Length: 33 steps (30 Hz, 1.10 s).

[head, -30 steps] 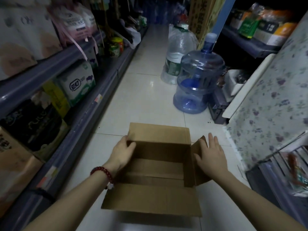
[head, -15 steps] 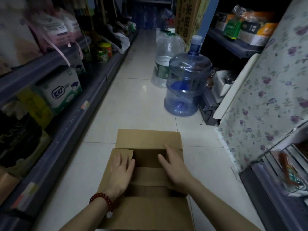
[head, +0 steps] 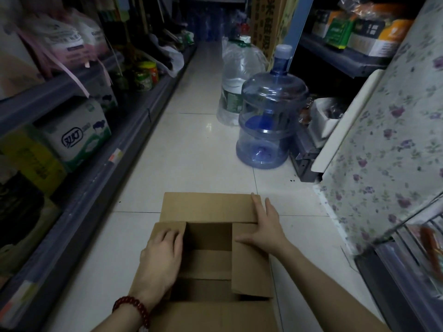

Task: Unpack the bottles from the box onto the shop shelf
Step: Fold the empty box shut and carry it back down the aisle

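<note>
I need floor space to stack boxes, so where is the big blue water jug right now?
In the head view, the blue water jug stands on the floor tiles right of centre, beside a clear water bottle and beyond the cardboard box.

Floor (head: 191,149): pale glossy tiles with thin dark joints, running down a narrow aisle.
Box (head: 211,207): brown cardboard, flat on the floor, directly under both grips; side flaps folded inward, far flap lying open away from them.
Blue water jug (head: 271,121): upright on the floor, beyond the right grip (head: 266,226), close to the right shelving.
Clear water jug (head: 236,77): upright on the floor, just behind the blue one, farther from the grips.
Left shelf (head: 100,185): grey, low, outward of the left grip (head: 160,257); carries paper-goods packs, a yellow pack, dark packs.
Specks: few dark bits on tiles, ahead of the right grip.
</note>
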Each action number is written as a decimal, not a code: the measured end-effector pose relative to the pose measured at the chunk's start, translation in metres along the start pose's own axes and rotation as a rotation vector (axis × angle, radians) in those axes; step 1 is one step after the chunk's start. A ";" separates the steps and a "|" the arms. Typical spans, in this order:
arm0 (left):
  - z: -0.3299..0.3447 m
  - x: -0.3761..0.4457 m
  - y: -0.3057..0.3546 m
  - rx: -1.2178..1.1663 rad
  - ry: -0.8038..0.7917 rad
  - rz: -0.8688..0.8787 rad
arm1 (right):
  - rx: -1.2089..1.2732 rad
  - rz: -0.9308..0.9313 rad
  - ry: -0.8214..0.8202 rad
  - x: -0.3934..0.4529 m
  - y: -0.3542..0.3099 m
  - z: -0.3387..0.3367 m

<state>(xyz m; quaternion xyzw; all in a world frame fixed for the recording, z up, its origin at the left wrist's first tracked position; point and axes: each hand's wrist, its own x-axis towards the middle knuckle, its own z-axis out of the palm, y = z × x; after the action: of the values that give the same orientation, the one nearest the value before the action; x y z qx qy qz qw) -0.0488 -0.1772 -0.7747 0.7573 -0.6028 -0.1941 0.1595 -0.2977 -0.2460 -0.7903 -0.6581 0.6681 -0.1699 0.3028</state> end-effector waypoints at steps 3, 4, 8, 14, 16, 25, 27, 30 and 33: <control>-0.002 0.008 -0.001 0.040 0.007 0.012 | 0.066 0.039 -0.116 0.015 0.005 -0.002; -0.001 0.009 -0.002 0.057 0.006 0.015 | 0.092 0.038 -0.144 0.018 0.006 -0.001; 0.004 0.008 -0.007 0.117 0.017 0.030 | 0.137 -0.019 -0.091 0.013 0.007 0.007; 0.007 0.006 -0.013 0.072 0.006 0.055 | 0.041 -0.150 0.182 -0.013 0.003 0.016; 0.007 0.004 -0.016 0.059 -0.008 0.063 | 0.023 -0.155 0.239 -0.020 0.003 0.018; -0.009 -0.008 -0.011 -0.181 -0.018 0.099 | -0.132 -0.090 0.335 -0.036 -0.001 0.010; -0.018 -0.009 -0.007 -0.249 0.101 0.129 | -0.247 -0.136 0.383 -0.039 0.000 0.006; -0.030 -0.001 -0.008 -0.088 0.186 0.235 | -0.401 -0.250 0.384 -0.048 0.006 0.003; -0.036 0.008 -0.018 0.181 0.068 0.312 | -0.385 -0.262 0.323 -0.062 0.011 0.004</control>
<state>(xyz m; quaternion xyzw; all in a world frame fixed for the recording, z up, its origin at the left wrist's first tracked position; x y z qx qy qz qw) -0.0148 -0.1813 -0.7527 0.6720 -0.7223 -0.0861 0.1392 -0.3068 -0.1839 -0.7896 -0.7486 0.6369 -0.1803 0.0375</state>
